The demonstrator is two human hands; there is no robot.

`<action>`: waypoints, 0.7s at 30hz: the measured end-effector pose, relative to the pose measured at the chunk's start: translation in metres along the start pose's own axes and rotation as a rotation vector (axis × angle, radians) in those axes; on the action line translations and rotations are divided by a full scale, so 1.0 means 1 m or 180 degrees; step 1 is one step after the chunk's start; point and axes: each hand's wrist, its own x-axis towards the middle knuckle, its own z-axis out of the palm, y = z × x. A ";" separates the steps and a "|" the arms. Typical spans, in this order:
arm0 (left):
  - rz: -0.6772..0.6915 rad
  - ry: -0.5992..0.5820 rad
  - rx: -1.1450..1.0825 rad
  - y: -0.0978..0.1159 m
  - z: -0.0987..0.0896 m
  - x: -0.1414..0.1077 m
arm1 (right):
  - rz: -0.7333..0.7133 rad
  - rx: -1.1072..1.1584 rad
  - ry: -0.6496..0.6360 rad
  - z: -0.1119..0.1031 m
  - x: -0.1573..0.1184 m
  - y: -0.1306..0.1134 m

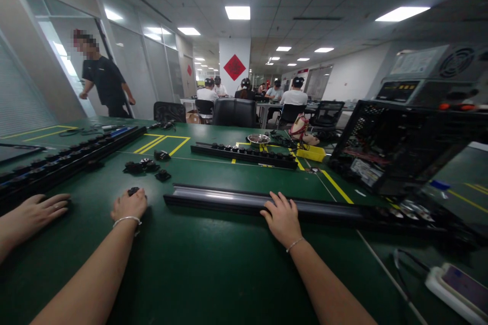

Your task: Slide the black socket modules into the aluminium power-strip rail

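My left hand [128,206] is closed around a small black part [133,191], mostly hidden by the fingers, just above the green table. A long black rail [229,202] with a shiny channel along its top lies across the table in front of me. My right hand [282,217] grips this rail near its middle, fingers over the top and thumb at the near side. Several small metal-topped parts [415,210] sit in the rail's right end. Beyond my left hand lie several loose black parts [141,166], with another piece [162,175] beside them.
Another person's hand [41,215] rests at the left, near a long filled rail [76,157]. Farther back are a shorter filled rail [244,155], a metal bowl [258,139] and a yellow tray [310,153]. An opened computer case [404,147] stands right, above a power strip [457,287].
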 end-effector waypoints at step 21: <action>0.2875 -0.0053 -0.0733 0.125 -0.016 -0.141 | 0.2726 -0.0333 0.2070 -0.026 -0.026 0.182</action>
